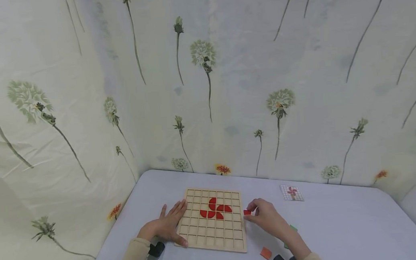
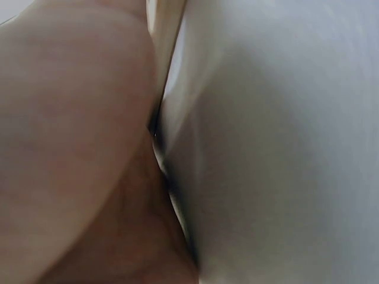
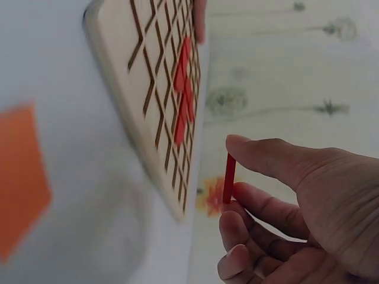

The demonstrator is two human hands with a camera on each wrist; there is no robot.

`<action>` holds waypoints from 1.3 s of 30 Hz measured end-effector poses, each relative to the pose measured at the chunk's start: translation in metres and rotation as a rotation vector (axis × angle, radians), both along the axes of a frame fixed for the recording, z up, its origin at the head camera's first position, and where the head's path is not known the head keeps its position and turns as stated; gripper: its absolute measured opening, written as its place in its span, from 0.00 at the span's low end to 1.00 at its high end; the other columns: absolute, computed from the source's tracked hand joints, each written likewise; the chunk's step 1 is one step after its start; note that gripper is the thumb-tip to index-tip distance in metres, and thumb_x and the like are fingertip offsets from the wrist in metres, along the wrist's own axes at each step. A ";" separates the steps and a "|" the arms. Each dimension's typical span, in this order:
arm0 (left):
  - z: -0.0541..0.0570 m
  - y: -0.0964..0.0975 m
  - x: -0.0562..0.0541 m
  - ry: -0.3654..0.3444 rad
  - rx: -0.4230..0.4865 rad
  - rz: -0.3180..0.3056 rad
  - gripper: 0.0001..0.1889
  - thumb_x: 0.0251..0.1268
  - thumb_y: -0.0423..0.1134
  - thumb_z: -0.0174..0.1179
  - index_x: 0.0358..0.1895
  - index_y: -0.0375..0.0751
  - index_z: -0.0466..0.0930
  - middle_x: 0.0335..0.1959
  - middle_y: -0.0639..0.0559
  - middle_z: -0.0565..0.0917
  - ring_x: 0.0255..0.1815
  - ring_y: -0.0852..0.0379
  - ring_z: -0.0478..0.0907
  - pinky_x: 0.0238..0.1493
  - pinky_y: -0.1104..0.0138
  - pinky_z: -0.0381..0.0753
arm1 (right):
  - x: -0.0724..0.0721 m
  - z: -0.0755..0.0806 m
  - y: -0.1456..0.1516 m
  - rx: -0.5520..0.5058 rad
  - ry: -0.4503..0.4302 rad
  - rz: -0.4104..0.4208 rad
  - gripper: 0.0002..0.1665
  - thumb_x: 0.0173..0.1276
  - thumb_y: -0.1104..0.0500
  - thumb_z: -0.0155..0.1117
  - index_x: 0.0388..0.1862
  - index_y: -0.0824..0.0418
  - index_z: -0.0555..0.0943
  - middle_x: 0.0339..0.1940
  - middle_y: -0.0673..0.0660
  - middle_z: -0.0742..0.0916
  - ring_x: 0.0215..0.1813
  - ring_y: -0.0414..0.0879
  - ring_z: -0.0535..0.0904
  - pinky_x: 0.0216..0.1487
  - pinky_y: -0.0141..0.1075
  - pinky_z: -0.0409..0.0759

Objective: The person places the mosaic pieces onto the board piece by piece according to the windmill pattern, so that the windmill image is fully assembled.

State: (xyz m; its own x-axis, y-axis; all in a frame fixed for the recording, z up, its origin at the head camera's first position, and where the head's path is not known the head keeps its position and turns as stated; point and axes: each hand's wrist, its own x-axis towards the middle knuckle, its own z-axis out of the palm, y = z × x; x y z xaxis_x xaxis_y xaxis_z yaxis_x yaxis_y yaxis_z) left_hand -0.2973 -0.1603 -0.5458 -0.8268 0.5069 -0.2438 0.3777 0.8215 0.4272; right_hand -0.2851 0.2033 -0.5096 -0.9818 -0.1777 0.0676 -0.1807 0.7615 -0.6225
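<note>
My right hand (image 1: 266,216) pinches a thin red tile (image 3: 228,178) between thumb and fingertips, just off the right edge of a wooden grid board (image 1: 215,236). Several red pieces (image 1: 212,203) with curved edges sit in the board's middle squares as a pinwheel. With fingers spread, my left hand (image 1: 169,223) rests at the board's left edge, thumb near the front corner. The left wrist view is mostly filled by a blurred palm (image 2: 71,118), so its fingers are hidden there.
A small card (image 1: 291,192) with a red pinwheel on a grid lies at the back right. An orange tile (image 1: 265,253) is near the front, and green tiles (image 1: 293,228) show partly behind my right forearm. A flower-printed curtain (image 1: 233,84) surrounds the white table (image 1: 345,225).
</note>
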 end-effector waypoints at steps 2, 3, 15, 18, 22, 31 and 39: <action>0.000 0.000 0.000 0.003 0.007 -0.005 0.71 0.38 0.70 0.70 0.78 0.41 0.33 0.80 0.45 0.34 0.80 0.45 0.31 0.72 0.37 0.24 | 0.000 -0.001 -0.013 -0.013 0.000 0.046 0.14 0.55 0.56 0.76 0.35 0.58 0.80 0.32 0.50 0.80 0.31 0.41 0.71 0.24 0.29 0.70; -0.001 0.000 0.000 0.005 0.010 -0.007 0.71 0.38 0.70 0.70 0.78 0.41 0.33 0.80 0.45 0.34 0.80 0.45 0.31 0.72 0.37 0.24 | 0.000 -0.002 -0.019 -0.015 -0.003 0.070 0.14 0.55 0.56 0.75 0.35 0.58 0.80 0.32 0.50 0.80 0.31 0.41 0.71 0.25 0.29 0.71; -0.005 -0.003 -0.001 0.028 0.000 -0.020 0.71 0.38 0.71 0.69 0.78 0.42 0.32 0.80 0.47 0.34 0.81 0.46 0.31 0.72 0.37 0.24 | -0.005 -0.020 -0.067 0.011 -0.003 0.254 0.14 0.56 0.56 0.75 0.34 0.62 0.81 0.33 0.52 0.81 0.32 0.40 0.72 0.31 0.29 0.74; -0.005 -0.003 -0.001 0.030 -0.002 -0.024 0.71 0.38 0.71 0.69 0.78 0.42 0.32 0.80 0.47 0.34 0.81 0.45 0.31 0.72 0.37 0.25 | -0.006 -0.026 -0.073 0.027 0.007 0.271 0.13 0.56 0.56 0.75 0.32 0.60 0.80 0.32 0.51 0.81 0.33 0.40 0.73 0.32 0.30 0.75; -0.004 -0.003 0.000 0.029 -0.002 -0.023 0.71 0.38 0.71 0.69 0.78 0.41 0.33 0.80 0.47 0.35 0.80 0.45 0.31 0.72 0.37 0.25 | -0.007 -0.029 -0.077 0.041 -0.007 0.264 0.14 0.56 0.55 0.75 0.33 0.59 0.78 0.33 0.50 0.80 0.33 0.40 0.73 0.33 0.32 0.75; -0.004 -0.002 -0.003 0.022 -0.007 -0.015 0.71 0.38 0.71 0.69 0.78 0.41 0.32 0.80 0.46 0.34 0.81 0.45 0.31 0.72 0.37 0.25 | -0.006 -0.028 -0.078 0.074 -0.013 0.224 0.15 0.57 0.52 0.74 0.34 0.58 0.78 0.34 0.51 0.79 0.33 0.40 0.72 0.34 0.32 0.74; -0.003 -0.002 -0.002 0.007 -0.006 -0.013 0.71 0.38 0.71 0.69 0.78 0.41 0.32 0.80 0.47 0.34 0.81 0.45 0.31 0.72 0.37 0.25 | -0.003 -0.030 -0.076 0.088 0.007 0.220 0.17 0.57 0.50 0.74 0.36 0.58 0.78 0.34 0.49 0.79 0.33 0.39 0.72 0.34 0.33 0.75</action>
